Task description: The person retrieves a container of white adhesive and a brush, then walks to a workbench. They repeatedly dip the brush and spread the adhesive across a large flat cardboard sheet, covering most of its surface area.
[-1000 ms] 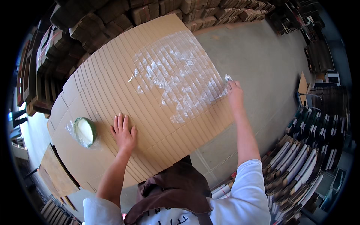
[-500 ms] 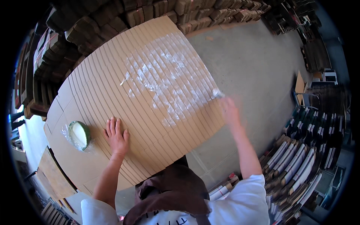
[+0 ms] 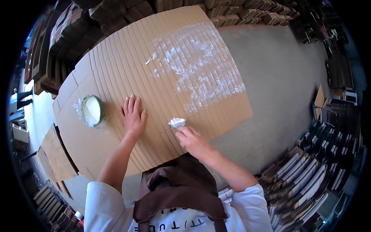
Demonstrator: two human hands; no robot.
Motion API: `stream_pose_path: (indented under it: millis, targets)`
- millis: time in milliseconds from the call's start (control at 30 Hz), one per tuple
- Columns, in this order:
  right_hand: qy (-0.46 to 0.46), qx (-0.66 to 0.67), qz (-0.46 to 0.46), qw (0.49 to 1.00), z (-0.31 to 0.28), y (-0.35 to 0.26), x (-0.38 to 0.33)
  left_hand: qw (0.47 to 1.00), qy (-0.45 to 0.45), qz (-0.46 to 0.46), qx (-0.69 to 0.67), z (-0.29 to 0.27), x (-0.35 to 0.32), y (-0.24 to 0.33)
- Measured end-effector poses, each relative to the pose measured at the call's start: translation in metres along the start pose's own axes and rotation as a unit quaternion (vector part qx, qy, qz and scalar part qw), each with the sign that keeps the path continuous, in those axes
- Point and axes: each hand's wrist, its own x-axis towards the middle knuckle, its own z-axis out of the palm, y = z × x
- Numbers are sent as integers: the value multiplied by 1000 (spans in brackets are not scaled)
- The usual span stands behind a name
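Observation:
My left hand (image 3: 133, 119) lies flat, fingers spread, on a wide surface of brown cardboard strips (image 3: 112, 73) set side by side. In my right hand (image 3: 196, 144) is a brush (image 3: 177, 122), its head covered in white paste, held over the near middle of the strips; its handle is hidden by my fingers. Wet, streaky white paste (image 3: 201, 58) covers the far right part of the cardboard. To the left of my left hand stands a green bowl (image 3: 102, 110) with white paste inside and clear plastic film (image 3: 78, 108) sticking out around its rim.
Bundled stacks of cardboard (image 3: 135, 13) line the far side. A wooden pallet (image 3: 49, 83) stands at the far left, and a tan board (image 3: 58, 158) at the near left. Curved white and brown pieces (image 3: 295, 170) are piled at the right. Grey floor (image 3: 278, 73) shows beyond the right edge.
My right hand has brought the brush from the right edge of the cardboard back toward me and leftward. My left hand stays flat on the strips. The whole view has shifted a little.

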Motion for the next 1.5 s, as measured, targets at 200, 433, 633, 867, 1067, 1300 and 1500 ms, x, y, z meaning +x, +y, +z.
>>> stream_pose_path:
  millis: [200,433,633,867,1067,1300,1500]
  targets:
    - [182,-25,218,958,-73,125,-8,1000,10,-2,-14,1,-3,-4]
    - [127,-126,174,968,-47,124,-25,1000,7,-2,-12,2,0,-1]
    - [119,-68,197,971,-63,117,-26,1000,2,-6,-2,4,-4,-4]
    - [184,36,241,952,-70,101,4,1000,-9,-5,-8,-3,-5,-6]
    - [117,-45,-13,992,13,-47,16,998,-13,61,-7,-26,-16,-26]
    - [73,159,281,944,0,38,48,998,-18,55,-7,-10,-34,-45]
    - [116,9,91,989,5,37,62,998,-13,56,-9,-9,-28,-47]
